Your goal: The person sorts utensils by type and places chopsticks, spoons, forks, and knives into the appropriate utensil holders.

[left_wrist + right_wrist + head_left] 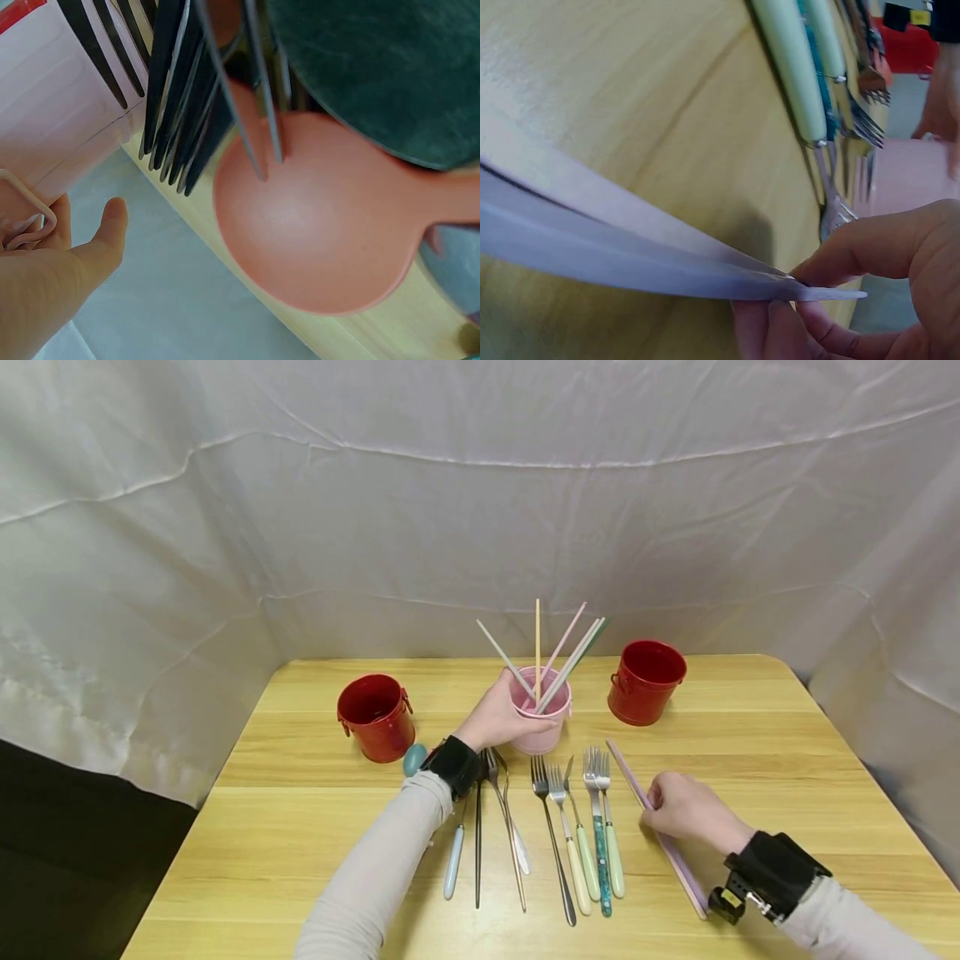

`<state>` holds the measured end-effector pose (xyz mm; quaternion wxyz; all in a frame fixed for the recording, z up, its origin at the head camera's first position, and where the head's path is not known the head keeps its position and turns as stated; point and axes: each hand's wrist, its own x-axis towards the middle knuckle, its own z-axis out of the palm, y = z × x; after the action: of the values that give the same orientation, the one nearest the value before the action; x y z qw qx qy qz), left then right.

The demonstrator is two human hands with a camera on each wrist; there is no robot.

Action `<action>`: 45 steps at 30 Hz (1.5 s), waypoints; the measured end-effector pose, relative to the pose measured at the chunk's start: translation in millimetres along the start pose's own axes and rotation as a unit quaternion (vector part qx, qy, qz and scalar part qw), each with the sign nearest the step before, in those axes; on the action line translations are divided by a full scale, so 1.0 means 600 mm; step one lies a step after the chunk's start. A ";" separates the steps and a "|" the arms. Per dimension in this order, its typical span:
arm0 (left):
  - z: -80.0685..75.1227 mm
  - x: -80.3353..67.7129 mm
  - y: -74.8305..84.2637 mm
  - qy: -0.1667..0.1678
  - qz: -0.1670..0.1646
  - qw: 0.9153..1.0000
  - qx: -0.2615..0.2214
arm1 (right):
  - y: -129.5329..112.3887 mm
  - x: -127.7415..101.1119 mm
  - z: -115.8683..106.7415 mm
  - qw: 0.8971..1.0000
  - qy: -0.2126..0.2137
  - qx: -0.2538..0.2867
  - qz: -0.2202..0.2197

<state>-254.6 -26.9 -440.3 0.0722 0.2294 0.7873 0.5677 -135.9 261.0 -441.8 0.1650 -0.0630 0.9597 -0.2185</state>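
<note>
My left hand (504, 717) holds the side of a small pink bucket (536, 743), with the thumb across its front. Several chopsticks (537, 643) in white, yellow, pink and green stand fanned out inside it. In the left wrist view, part of that hand (67, 262) shows against the bucket's wall beside a handle loop. My right hand (690, 810) pinches a pair of lilac chopsticks (684, 870), which lie slanted low over the table's right side. The right wrist view shows the two sticks (652, 262) side by side, meeting between thumb and fingers.
Red buckets stand left (382, 735) and right (641, 702) of the pink one. A row of forks (551, 835) and knives lies between my arms. Beneath my left wrist are an orange spoon (315, 217) and a dark green rounded piece (375, 67). Grey cloth (480, 527) hangs behind the table.
</note>
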 end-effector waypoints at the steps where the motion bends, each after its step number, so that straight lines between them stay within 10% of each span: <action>1: 0.000 0.000 0.000 0.000 0.001 1.000 0.000 | 0.003 0.000 -0.002 1.000 0.001 0.005 -0.008; 13: 0.001 0.001 -0.003 0.001 0.003 1.000 0.002 | 0.009 -0.006 -0.038 0.994 -0.004 0.083 -0.076; 30: 0.001 0.002 -0.004 0.008 -0.013 1.000 0.013 | -0.024 -0.002 -0.056 0.978 0.109 0.095 -0.154; 45: 0.001 0.002 -0.004 0.011 -0.017 1.000 0.016 | -0.087 0.024 -0.064 0.930 0.207 0.203 -0.228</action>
<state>-256.0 -26.6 -442.9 0.0701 0.2108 0.8008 0.5561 -160.1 226.9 -390.2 -0.0826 -0.1982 0.8677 -0.4484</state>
